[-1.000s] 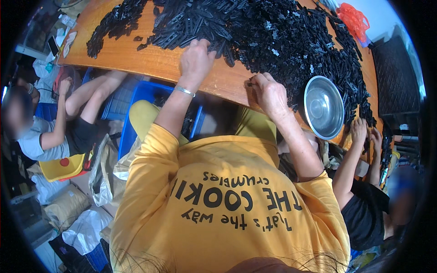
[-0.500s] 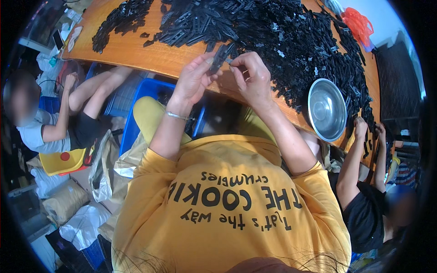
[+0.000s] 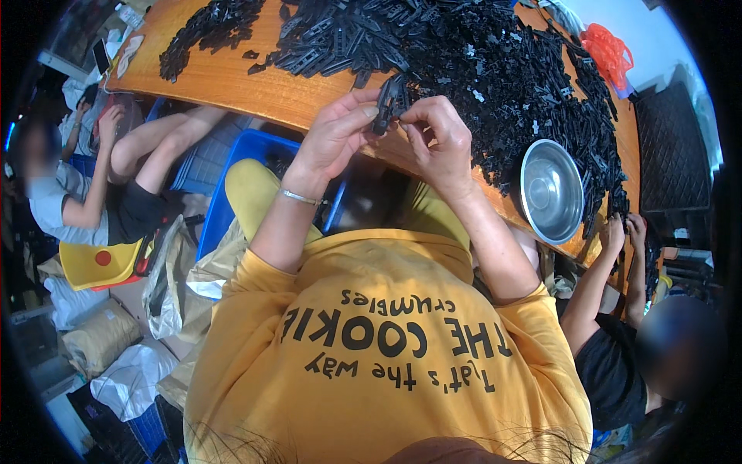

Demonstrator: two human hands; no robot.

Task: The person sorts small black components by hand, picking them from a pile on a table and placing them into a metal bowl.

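My left hand [image 3: 338, 138] grips a long, narrow black plastic part [image 3: 392, 102] between thumb and fingers, holding it up near the table's front edge. Close to the lower end of that part, my right hand [image 3: 442, 141] is closed in a pinch. Whatever its fingertips hold, if anything, is too small to make out. Beyond both hands lies a large heap of black plastic parts [image 3: 340, 40], long slotted ones on the left and smaller pieces on the right. A few grey pieces are scattered in it.
A metal bowl [image 3: 552, 192] sits at the right front edge of the wooden table [image 3: 232, 83]. A red plastic bag [image 3: 606, 58] lies at the far right. Below the table stands a blue bin [image 3: 246, 147]. One person sits at the left, and another works at the right.
The black part has shifted slightly right and stands more upright in my left hand. My right hand has moved a little right and down, still pinched beside it.
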